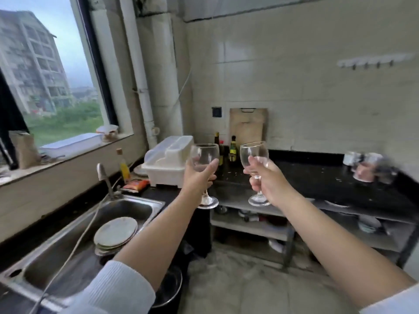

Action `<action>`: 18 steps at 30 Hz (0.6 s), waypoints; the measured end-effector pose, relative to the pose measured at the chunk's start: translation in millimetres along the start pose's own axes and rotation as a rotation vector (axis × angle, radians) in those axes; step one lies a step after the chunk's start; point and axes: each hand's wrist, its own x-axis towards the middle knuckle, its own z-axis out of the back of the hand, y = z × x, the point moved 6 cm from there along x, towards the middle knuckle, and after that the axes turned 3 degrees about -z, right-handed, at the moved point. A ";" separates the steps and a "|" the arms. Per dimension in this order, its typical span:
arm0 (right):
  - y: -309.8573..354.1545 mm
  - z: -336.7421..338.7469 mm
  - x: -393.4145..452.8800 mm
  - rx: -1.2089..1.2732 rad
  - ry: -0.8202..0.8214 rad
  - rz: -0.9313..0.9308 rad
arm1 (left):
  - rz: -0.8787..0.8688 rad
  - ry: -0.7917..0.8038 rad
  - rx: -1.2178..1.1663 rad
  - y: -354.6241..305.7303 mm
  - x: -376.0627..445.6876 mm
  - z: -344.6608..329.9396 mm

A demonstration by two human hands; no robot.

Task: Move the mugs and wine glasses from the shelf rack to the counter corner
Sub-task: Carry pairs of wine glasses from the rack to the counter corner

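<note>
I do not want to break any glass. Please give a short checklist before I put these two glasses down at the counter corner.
1. Left hand grips the left wine glass: ok.
2. Right hand grips the right wine glass: ok.
3. Both glasses upright and apart: ok.
4. Bare black counter beside the bottles: ok.
5. Counter dry and stable: cannot tell.

Plates (pixel 115 232) in sink (pixel 145 201); dish rack (pixel 166 165).
</note>
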 end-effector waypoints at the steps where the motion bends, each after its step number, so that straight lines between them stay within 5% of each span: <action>1: 1.1 27.5 5.4 -0.012 -0.031 0.002 | 0.018 0.028 -0.013 10.4 7.6 -26.1; 18: 0.0 432.6 124.2 -0.328 -0.584 -0.078 | 0.050 0.517 0.258 166.9 170.0 -420.2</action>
